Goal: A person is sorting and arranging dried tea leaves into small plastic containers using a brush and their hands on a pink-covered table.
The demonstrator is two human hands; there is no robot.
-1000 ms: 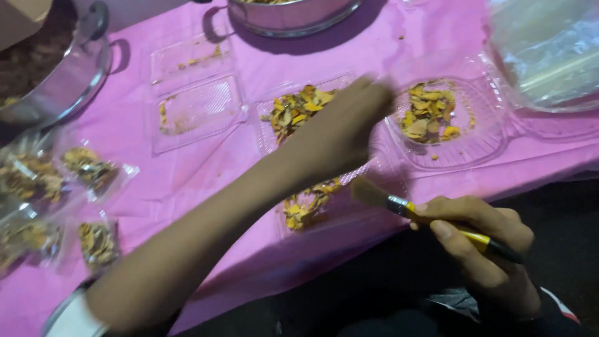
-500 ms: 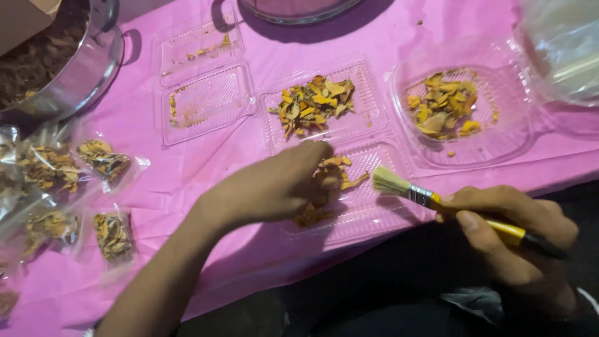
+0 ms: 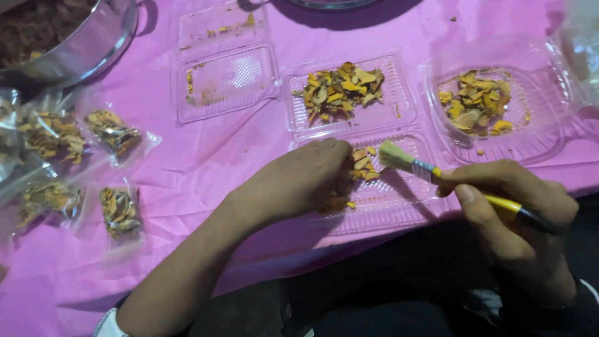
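Note:
My left hand [image 3: 299, 181] rests palm down on the near half of an open clear plastic clamshell box [image 3: 399, 206], its fingers over a small heap of orange and yellow dried pieces [image 3: 360, 163]. My right hand [image 3: 511, 200] grips a yellow-handled paintbrush [image 3: 437, 173], whose pale bristles point left over that same tray, close to the left fingertips. The far half of the box holds a larger pile of dried pieces [image 3: 340, 90].
A pink cloth [image 3: 206, 156] covers the table. A second clear box [image 3: 499, 112] with dried pieces sits at right, and a nearly bare clamshell [image 3: 224, 62] lies at the back. Small filled plastic bags [image 3: 115, 134] lie at left, beside a metal bowl [image 3: 75, 37].
My left hand drew back from the far trays to the near tray and settled on its pieces. The brush moved slightly left towards it.

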